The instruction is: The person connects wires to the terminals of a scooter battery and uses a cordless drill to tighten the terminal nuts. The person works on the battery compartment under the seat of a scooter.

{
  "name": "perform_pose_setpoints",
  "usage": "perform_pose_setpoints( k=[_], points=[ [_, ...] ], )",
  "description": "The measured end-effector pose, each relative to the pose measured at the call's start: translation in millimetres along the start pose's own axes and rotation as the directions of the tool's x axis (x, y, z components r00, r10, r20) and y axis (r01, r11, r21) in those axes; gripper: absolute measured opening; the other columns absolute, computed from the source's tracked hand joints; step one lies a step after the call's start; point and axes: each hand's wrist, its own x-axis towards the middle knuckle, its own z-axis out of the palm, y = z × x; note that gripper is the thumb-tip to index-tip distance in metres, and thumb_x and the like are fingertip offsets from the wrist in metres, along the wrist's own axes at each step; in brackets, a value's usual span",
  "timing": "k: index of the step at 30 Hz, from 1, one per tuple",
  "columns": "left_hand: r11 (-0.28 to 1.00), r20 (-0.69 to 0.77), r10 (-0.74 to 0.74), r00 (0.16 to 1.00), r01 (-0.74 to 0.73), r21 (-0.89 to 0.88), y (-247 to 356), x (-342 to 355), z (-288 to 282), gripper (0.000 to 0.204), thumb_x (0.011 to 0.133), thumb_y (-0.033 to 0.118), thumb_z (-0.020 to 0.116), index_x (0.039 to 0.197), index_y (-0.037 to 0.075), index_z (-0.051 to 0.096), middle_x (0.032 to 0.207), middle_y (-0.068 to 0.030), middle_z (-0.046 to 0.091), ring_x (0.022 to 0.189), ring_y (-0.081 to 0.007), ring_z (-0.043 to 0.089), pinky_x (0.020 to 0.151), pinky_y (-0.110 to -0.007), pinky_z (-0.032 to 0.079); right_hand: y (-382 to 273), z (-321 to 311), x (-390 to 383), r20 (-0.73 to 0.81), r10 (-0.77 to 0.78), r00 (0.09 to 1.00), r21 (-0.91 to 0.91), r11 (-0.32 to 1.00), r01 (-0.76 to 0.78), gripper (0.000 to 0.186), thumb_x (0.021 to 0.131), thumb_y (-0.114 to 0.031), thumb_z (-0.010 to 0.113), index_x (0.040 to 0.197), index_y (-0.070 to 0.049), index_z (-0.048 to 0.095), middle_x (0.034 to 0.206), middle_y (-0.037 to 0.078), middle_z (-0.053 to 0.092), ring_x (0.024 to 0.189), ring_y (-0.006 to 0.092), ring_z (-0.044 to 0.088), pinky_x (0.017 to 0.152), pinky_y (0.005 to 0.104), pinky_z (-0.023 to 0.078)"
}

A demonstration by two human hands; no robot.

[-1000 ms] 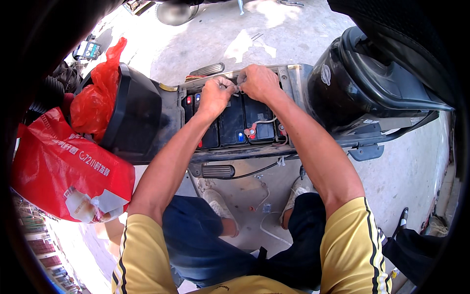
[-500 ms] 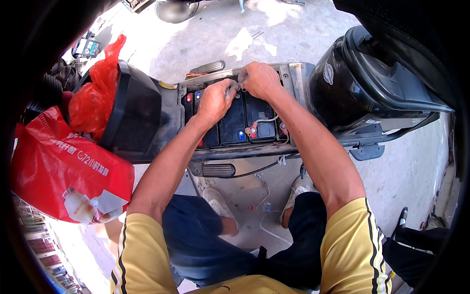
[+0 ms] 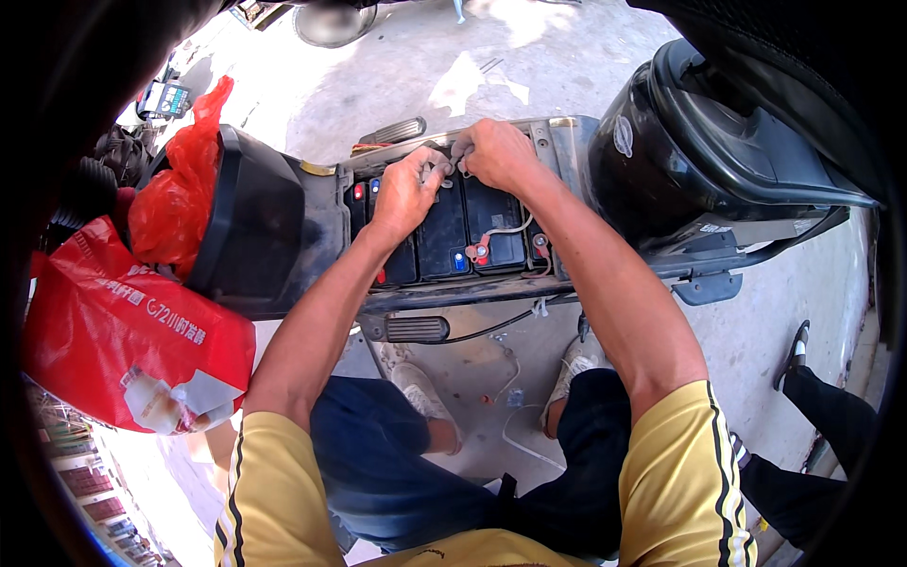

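Several black batteries (image 3: 441, 240) with red and blue terminals sit side by side in an open compartment of a scooter-like vehicle. My left hand (image 3: 404, 194) is over the far part of the batteries, its thumb and fingers pinched together. Close to its right, my right hand (image 3: 499, 158) is closed too, fingertips pointing down at the battery tops. Whatever lies between the fingertips is too small and covered to name. Nearer to me, a short pale cable (image 3: 510, 230) runs to a reddish connector (image 3: 480, 252) on a battery terminal.
A black top box (image 3: 642, 156) stands on the vehicle's right end. At the left, a black bin (image 3: 250, 213) holds a red plastic bag (image 3: 179, 203), with a red printed bag (image 3: 142, 331) hanging nearer. Footpegs (image 3: 418, 329) stick out. Another person's legs (image 3: 827, 406) show at right.
My left fingers have shifted and curled slightly while both hands stay over the batteries. The other person's leg at right has moved farther out into view. The whole view has shifted a little.
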Motion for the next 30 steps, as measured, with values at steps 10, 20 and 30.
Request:
perform_pose_setpoints(
  k=[10, 20, 30],
  points=[
    [0.994, -0.067, 0.068, 0.995, -0.062, 0.09, -14, -3, 2, 0.016, 0.099, 0.019, 0.07, 0.109, 0.006, 0.073, 0.089, -0.0142, 0.075, 0.081, -0.0264, 0.071, 0.078, -0.037, 0.056, -3, -5, 0, 0.057, -0.065, 0.996, 0.008, 0.998, 0.065, 0.029, 0.083, -0.013, 0.073, 0.11, -0.011, 0.082, 0.103, 0.022, 0.077, 0.102, 0.0387, 0.074, 0.093, 0.0463, 0.058],
    [0.987, -0.067, 0.151, 0.986, -0.146, 0.074, -28, 18, 10, 0.023, 0.103, 0.022, 0.069, 0.114, 0.001, 0.073, 0.092, -0.0109, 0.075, 0.084, -0.0161, 0.069, 0.083, -0.032, 0.055, -33, -154, -111, -0.091, -0.292, 0.952, -0.396, 0.888, 0.235, 0.023, 0.09, -0.017, 0.071, 0.106, -0.003, 0.078, 0.1, 0.019, 0.076, 0.095, 0.0341, 0.075, 0.084, 0.0424, 0.059],
    [0.978, -0.019, 0.19, 0.982, -0.188, 0.089, -45, 15, 17, 0.03, 0.107, 0.025, 0.066, 0.119, -0.002, 0.073, 0.099, -0.008, 0.075, 0.094, -0.0122, 0.065, 0.092, -0.029, 0.051, 82, -23, -467, -0.556, 0.503, 0.662, 0.177, 0.85, -0.497, 0.032, 0.091, -0.005, 0.071, 0.122, -0.004, 0.066, 0.1, 0.016, 0.067, 0.092, 0.0342, 0.069, 0.081, 0.0435, 0.057]
  ],
)
